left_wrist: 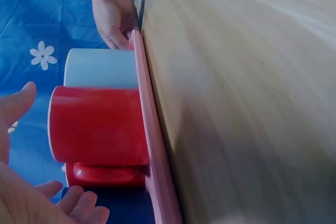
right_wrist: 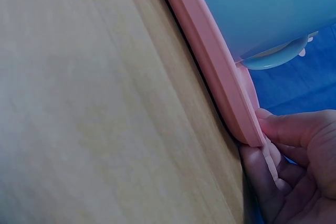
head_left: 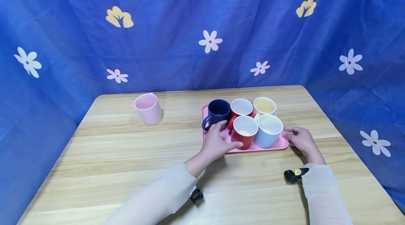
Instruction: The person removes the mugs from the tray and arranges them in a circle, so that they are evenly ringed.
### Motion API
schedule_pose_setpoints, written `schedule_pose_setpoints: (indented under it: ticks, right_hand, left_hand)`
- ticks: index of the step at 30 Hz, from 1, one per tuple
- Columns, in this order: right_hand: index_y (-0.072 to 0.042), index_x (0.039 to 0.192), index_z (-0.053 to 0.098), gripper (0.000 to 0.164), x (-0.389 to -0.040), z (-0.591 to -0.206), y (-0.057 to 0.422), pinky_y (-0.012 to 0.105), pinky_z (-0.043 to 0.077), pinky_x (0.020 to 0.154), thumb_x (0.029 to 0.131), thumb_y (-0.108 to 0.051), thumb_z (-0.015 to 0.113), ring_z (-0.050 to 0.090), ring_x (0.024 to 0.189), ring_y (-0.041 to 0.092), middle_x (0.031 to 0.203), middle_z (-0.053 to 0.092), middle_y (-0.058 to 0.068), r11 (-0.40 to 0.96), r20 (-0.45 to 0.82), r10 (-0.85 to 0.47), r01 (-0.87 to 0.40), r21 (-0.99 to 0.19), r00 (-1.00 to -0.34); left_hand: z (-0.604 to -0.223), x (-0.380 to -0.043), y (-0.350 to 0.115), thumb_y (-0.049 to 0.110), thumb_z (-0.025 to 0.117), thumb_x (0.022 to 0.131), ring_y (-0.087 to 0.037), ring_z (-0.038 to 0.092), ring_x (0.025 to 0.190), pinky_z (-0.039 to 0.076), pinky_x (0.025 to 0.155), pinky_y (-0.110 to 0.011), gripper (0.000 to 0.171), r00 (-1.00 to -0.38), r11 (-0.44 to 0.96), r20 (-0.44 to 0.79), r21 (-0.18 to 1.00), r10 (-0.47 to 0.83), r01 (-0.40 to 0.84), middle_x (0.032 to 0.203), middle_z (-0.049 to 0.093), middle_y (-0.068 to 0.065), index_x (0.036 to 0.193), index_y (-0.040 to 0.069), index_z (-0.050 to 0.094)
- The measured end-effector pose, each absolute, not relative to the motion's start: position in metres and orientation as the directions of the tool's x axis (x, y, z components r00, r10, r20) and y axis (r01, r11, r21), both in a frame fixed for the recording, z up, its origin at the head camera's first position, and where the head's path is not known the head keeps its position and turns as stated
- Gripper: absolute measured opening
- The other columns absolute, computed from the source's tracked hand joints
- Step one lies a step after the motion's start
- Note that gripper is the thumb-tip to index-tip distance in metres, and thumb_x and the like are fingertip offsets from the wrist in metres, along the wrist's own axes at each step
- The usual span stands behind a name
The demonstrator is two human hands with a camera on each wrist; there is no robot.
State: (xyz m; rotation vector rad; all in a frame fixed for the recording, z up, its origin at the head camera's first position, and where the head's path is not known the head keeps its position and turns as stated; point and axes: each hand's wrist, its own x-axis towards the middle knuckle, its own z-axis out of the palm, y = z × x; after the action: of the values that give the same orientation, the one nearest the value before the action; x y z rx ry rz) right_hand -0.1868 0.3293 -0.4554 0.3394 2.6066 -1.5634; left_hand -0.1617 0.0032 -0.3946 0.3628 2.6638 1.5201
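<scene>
A pink tray (head_left: pixel 259 150) bears a dark blue mug (head_left: pixel 219 109), a front red mug (head_left: pixel 248 141), a back red mug (head_left: pixel 241 107), a cream mug (head_left: pixel 265 106) and a light blue mug (head_left: pixel 266 137). My left hand (head_left: pixel 216 145) is at the tray's front left, beside the front red mug. Its thumb and fingers are spread around that mug's side, and the left wrist view shows a gap before the red wall (left_wrist: pixel 100 124). At the tray's right end, my right hand (right_wrist: pixel 304 156) pinches the rim (right_wrist: pixel 231 98) between thumb and fingers.
A pink mug (head_left: pixel 150 113) stands alone at the table's back left. The wooden table (head_left: pixel 120 161) extends in front of the tray and to its left. Behind it hangs a blue curtain (head_left: pixel 177 66) with flowers.
</scene>
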Motion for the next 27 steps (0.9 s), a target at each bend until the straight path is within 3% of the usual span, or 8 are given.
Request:
schedule_pose_setpoints:
  ticks: [10,27]
  right_hand:
    - [0.012,0.13,0.049,0.043,-0.187,-0.456,0.329,0.022,0.053,0.069,0.095,-0.012,0.058,0.06,0.079,0.001,0.117,0.06,0.026,0.452,-0.172,0.142,0.218,-0.865,-0.975]
    - [0.011,0.13,0.049,0.043,-0.187,-0.457,0.33,0.021,0.053,0.068,0.095,-0.013,0.058,0.059,0.079,0.0,0.12,0.058,0.027,0.461,-0.168,0.154,0.221,-0.86,-0.974]
  left_hand:
    - [-0.399,-0.17,0.026,0.037,0.087,0.066,-0.027,0.048,0.115,0.046,0.092,-0.036,0.089,-0.978,0.477,0.085,0.862,0.192,0.169,0.13,0.046,-0.012,0.137,0.004,0.044]
    - [-0.413,-0.174,0.054,0.037,0.091,0.059,-0.023,0.044,0.108,0.044,0.091,-0.038,0.087,-0.984,0.523,0.174,0.835,0.045,0.172,0.115,0.044,-0.008,0.13,0.006,0.051]
